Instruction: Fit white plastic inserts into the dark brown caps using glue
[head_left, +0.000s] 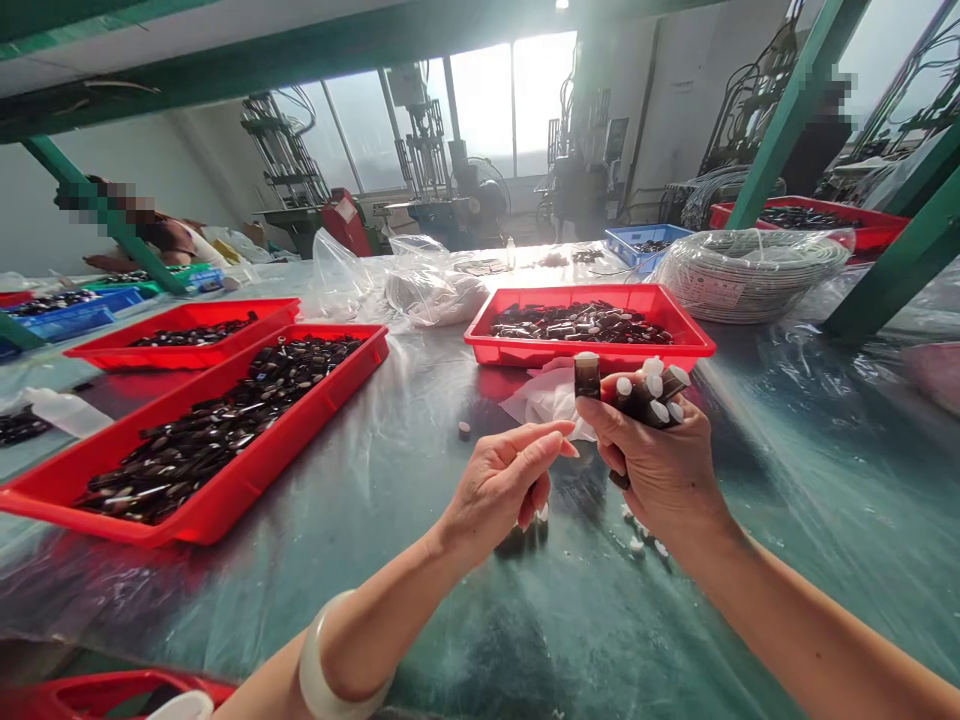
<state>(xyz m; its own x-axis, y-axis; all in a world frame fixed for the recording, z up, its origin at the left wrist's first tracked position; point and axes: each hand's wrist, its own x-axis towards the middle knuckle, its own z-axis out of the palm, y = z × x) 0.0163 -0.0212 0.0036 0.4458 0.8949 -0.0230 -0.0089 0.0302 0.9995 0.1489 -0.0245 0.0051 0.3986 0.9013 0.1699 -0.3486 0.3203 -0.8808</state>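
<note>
Several dark tubes with white ends (651, 398) are bunched in my right hand (667, 465), whose fingers wrap round them. One dark tube with a pale top (587, 377) stands upright between its thumb and index finger. Just left of it is my left hand (506, 480), thumb and index finger drawn close together; whether a small piece sits between them I cannot make out. White small pieces (637, 544) lie on the table under my right hand. Other dark tubes with white ends (531, 532) lie partly hidden below my left hand. Behind the hands is a crumpled white sheet (546, 398).
A red tray (589, 352) of dark parts stands behind my hands. Two more red trays, one long (277, 462) and one farther back (184, 352), are at left. A wrapped coil (750, 275) sits back right. Green frame bars (892, 265) cross the right side. A person (161, 235) is far left.
</note>
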